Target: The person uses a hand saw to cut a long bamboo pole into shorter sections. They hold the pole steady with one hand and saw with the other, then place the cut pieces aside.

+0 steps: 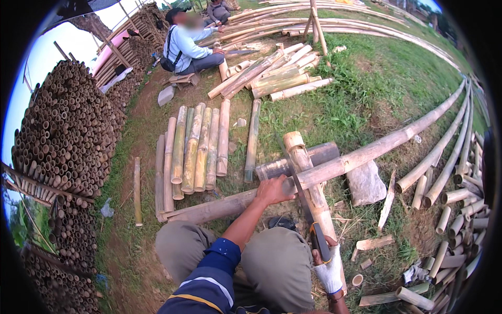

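A long bamboo pole [361, 158] runs across in front of me, from beside my left knee up to the far right. My bare left hand [274, 190] is closed around it, just left of a handsaw [308, 213]. The saw's thin blade crosses the pole, pointing away from me. Its black and yellow handle is gripped by my right hand [329, 268], which wears a white glove. Beneath the pole lies a thicker bamboo support [316, 200], stretching from beside my right knee to beyond the pole. Behind them rests a short dark log [324, 153].
Cut bamboo lengths [197, 149] lie side by side ahead on the left. A pale stone block [366, 183] sits right of the support. Offcuts [460, 225] pile up at right. Stacked bamboo [68, 120] rises at left. Another person [191, 49] sits ahead, near more poles.
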The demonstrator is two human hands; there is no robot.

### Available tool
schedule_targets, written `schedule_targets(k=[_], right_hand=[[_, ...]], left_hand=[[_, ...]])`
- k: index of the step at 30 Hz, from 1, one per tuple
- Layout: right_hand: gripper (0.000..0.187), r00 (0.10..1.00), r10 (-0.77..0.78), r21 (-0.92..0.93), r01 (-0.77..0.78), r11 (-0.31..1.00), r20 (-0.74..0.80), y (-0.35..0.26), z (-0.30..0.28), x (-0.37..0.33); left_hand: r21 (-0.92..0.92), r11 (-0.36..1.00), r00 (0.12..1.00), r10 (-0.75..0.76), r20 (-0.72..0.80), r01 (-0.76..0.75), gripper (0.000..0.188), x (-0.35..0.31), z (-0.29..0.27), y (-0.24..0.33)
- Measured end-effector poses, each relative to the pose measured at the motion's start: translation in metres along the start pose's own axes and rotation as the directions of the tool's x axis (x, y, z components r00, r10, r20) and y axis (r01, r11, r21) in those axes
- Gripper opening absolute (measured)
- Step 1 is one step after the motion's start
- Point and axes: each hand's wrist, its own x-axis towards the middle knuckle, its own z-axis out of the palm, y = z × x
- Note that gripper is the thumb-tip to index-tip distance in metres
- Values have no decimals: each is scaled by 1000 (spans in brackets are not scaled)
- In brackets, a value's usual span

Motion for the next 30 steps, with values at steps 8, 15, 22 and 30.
schedule_targets(k=[8,15,22,30], right_hand=[[68,984,158,135,-169,976,87,-1,-3,-2],[55,999,-18,-233,29,972,49,24,-5,0],[55,999,-21,-60,18,998,-39,-4,10,4],[62,983,-177,-75,172,982,-55,-16,8,9]], left_hand=[[-42,999,1000,3,14,-2,97,3,3,-3],[-40,999,999,23,-36,-25,98,2,10,-9],[-49,999,1000,-10,-26,9,94,-2,1,-2],[-39,999,1000,-9,-14,9,107,-1,4,-4]])
